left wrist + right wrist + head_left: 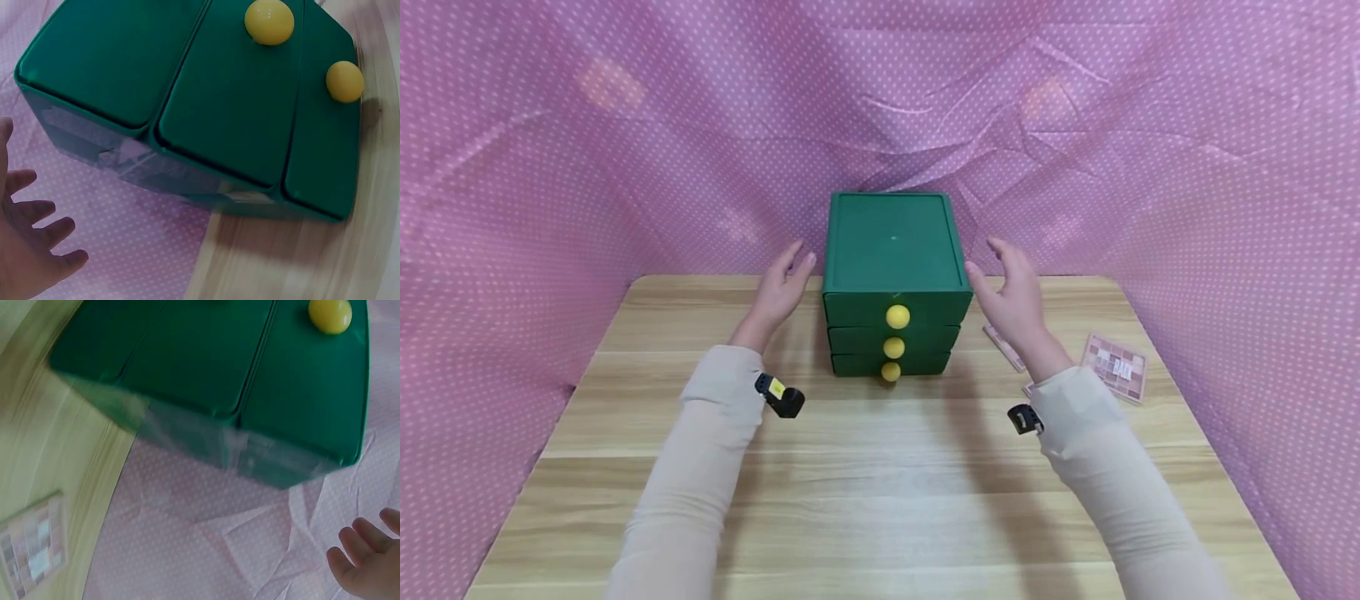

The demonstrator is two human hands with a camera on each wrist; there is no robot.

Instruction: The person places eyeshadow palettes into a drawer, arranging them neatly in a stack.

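Observation:
A green drawer box (893, 242) with three drawers and round yellow knobs (897, 317) stands at the back middle of the table, all drawers closed. To its left my left hand (778, 292) is held with fingers spread, apart from the box; the left wrist view shows the same hand (37, 237) with a gap to the box's side. On the other side my right hand (1017, 296) has its fingers extended close to the box's upper right edge. In the right wrist view that hand (372, 562) is apart from the box and holds nothing.
A pink checkered palette (1116, 368) lies on the wooden table (865, 500) at the right. A slim pink case (1004, 347) lies beneath my right hand, and another small item is partly hidden by my right wrist. Pink dotted cloth (737, 125) encloses the back and sides.

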